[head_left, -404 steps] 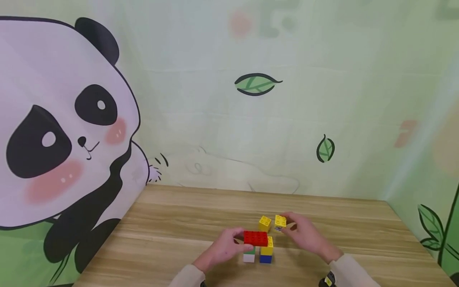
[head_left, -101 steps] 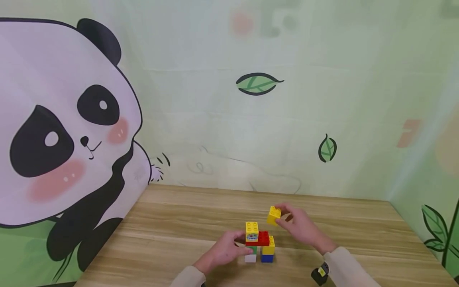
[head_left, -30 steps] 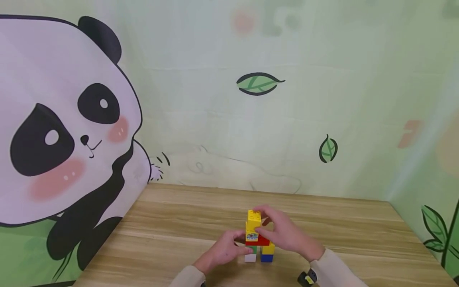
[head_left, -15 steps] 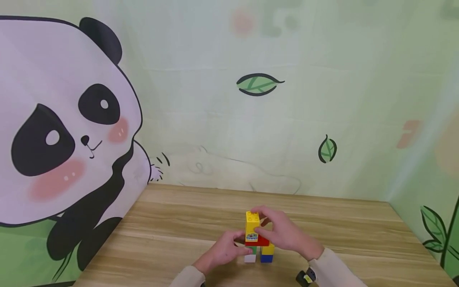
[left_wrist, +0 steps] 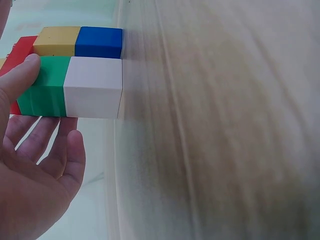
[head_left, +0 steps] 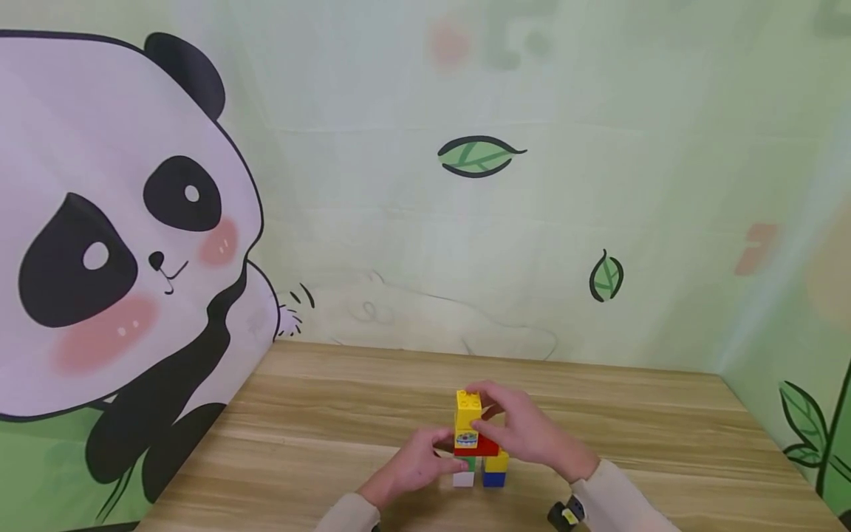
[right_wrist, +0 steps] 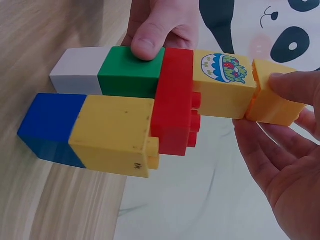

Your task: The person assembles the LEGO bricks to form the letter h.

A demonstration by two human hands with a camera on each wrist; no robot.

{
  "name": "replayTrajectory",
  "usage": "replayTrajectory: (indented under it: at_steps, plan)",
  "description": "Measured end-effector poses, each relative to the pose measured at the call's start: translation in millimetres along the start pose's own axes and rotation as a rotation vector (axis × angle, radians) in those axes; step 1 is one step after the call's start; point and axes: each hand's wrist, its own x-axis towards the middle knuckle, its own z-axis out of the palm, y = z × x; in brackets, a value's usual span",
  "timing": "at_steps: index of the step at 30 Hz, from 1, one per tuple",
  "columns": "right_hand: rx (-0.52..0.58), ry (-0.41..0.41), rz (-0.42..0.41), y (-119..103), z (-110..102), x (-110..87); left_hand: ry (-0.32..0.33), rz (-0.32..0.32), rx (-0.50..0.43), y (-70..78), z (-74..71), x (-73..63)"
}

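Observation:
My left hand (head_left: 415, 462) holds the green block (right_wrist: 125, 72) between thumb and fingers, above the white block (right_wrist: 80, 67). A red block (right_wrist: 172, 100) lies across the green one, reaching towards the neighbouring column. That column is a yellow block (right_wrist: 110, 130) on a blue block (right_wrist: 52, 125). On the red block stands a yellow block with a printed picture (right_wrist: 210, 95). With thumb and fingers, my right hand (head_left: 528, 428) pinches a plain yellow block (right_wrist: 265, 100) at the very top. A slightly slanted seam shows under it in the right wrist view.
The blocks stand on a wood-grain table (head_left: 332, 399). Behind it hangs a pale green cloth (head_left: 372, 207) printed with leaves and a large panda (head_left: 133, 244).
Since 3.4 s ago, my right hand has carried the plain yellow block leftwards onto the printed one. Over the last half second almost nothing moves. My left hand keeps its hold.

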Motion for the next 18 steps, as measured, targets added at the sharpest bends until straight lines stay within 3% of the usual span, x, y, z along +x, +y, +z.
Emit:
replayTrajectory:
  at_steps: [8,18]
  plan:
    - [-0.052,-0.015,-0.019,-5.2,-2.4,1.7,0.003,0.009,0.009,0.1,-0.6,0.2]
    - [0.017,0.02,-0.001,-2.1,-0.9,-1.8,0.005,-0.005,0.005,0.3,-0.6,0.1]
